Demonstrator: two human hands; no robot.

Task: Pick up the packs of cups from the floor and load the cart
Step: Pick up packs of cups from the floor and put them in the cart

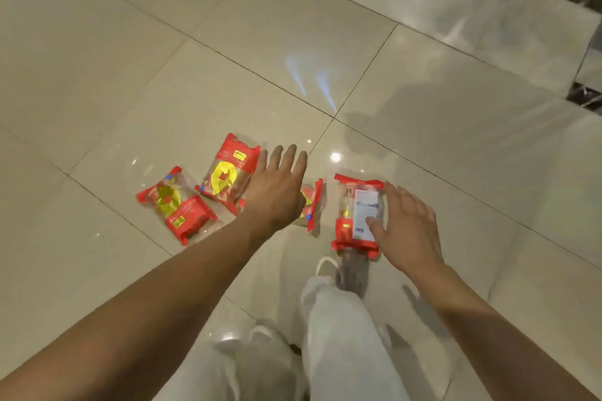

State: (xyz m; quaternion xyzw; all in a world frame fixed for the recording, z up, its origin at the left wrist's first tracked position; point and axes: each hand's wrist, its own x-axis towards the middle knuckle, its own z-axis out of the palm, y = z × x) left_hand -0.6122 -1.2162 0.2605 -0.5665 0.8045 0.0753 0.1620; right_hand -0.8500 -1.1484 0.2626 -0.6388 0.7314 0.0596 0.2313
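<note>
My right hand (407,231) was spread, fingers straight, at the right side of the labelled pack (350,205) on the floor (423,107). The thumb lay across its white label and nothing was clamped. Left of the labelled pack, my left hand (277,192), also flat with fingers apart, hovered over a second pack (313,202) and hid most of it; contact could not be judged. Further left lay a third pack (228,169) and, leftmost, a fourth pack (176,205), both untouched.
</note>
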